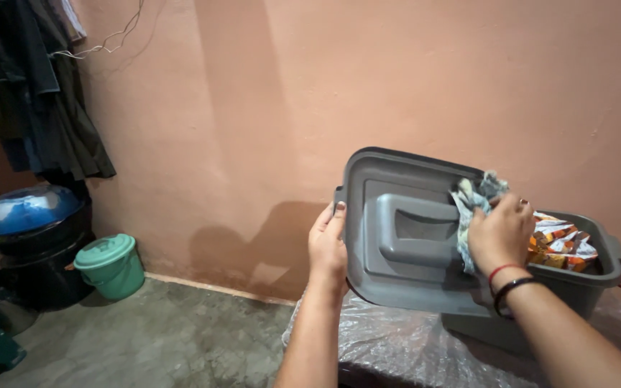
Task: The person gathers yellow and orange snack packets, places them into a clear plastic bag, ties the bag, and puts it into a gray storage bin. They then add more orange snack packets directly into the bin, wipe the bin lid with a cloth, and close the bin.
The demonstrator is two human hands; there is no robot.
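Right hand (499,236) fingers bunched on patterned cloth (473,201), pressing grey lid (404,237), left hand (327,248) seemingly gripping its edge.

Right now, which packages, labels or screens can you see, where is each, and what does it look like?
Snack packets: inside the grey bin, right of the tilted lid; crinkly pouches in orange, yellow and white.
No separate labels, signs or screens in view.

Matt grey plastic lid (404,237), crumpled cloth rag (472,197), glossy packets (558,244), rough plaster wall (368,86).
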